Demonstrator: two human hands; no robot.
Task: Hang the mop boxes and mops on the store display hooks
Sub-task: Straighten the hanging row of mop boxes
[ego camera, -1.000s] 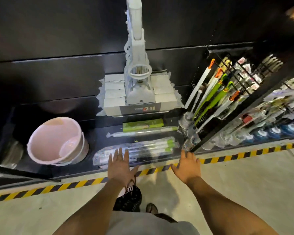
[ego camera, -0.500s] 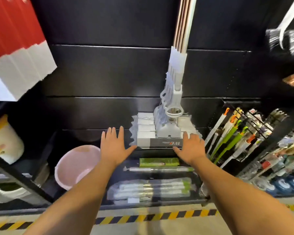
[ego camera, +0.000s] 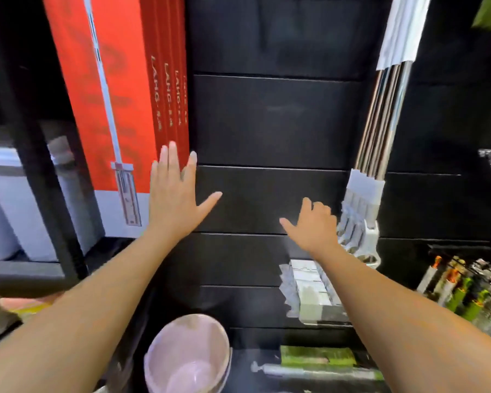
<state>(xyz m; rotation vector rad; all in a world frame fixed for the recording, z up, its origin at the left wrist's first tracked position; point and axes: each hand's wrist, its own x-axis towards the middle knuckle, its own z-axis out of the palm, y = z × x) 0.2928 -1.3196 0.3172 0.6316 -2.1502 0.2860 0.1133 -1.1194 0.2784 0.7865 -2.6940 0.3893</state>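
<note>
Noted left hand point(ego camera: 176, 199) flat, fingers straight and spread, gripping nothing, fingertips over the lower right corner of the red mop boxes point(ego camera: 119, 95); cannot tell whether touching. Noted right hand point(ego camera: 315, 228) well right of the boxes, fingers loosely curled, thumb out, likewise empty, just beside the grey collars of the hanging mops point(ego camera: 380, 120). Found boxes upright side by side, spines outward, apparently hung. Found only bare black wall panel point(ego camera: 272, 123) between boxes and mops. Made out no free hook there. Logged pink bucket point(ego camera: 187, 355) below and right of the boxes.

Judged risks:
- Swinging the row, or lifting it off its support, by pushing at the box corner.
- Setting the mops swaying by a brush of the right hand, possibly dropping one toward the bucket.
</note>
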